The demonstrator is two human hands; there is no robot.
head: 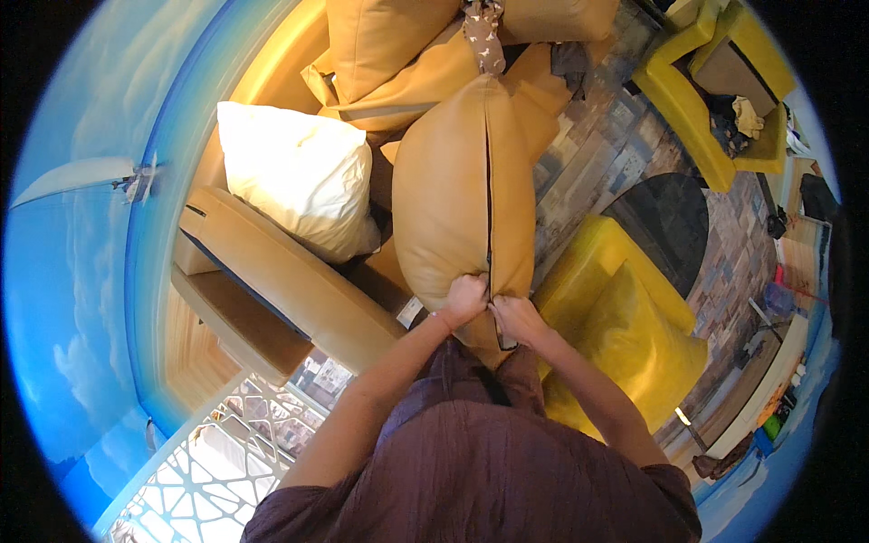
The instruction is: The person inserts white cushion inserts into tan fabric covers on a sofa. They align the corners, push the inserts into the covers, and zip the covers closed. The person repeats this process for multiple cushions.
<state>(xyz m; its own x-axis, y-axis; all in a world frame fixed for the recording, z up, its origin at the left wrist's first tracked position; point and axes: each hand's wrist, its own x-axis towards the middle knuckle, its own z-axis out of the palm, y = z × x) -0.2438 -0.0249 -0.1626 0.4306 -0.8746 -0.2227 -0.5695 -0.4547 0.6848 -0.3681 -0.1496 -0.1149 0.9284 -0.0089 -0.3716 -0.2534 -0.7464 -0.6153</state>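
A plump tan cushion (445, 183), apparently leather or imitation leather, stands lengthwise before me. A dark zip (488, 170) runs down its side. My left hand (467, 298) grips the cover at the left edge of this zip, near the cushion's lower end. Close beside it, my right hand (519, 319) pinches the cover at the right edge. Below my hands the seam gapes in a short dark slit (506, 337). Whether my fingers hold a zip pull is hidden. The cushion's lower end rests against my legs.
A white pillow-like insert (295, 176) lies left, by a tan sofa section (299, 271). More tan cushions (400, 47) and brown fabric with white animal figures (483, 37) are ahead. Right are a yellow seat (590, 265) with a yellow cushion (624, 339) and a yellow sofa (679, 115).
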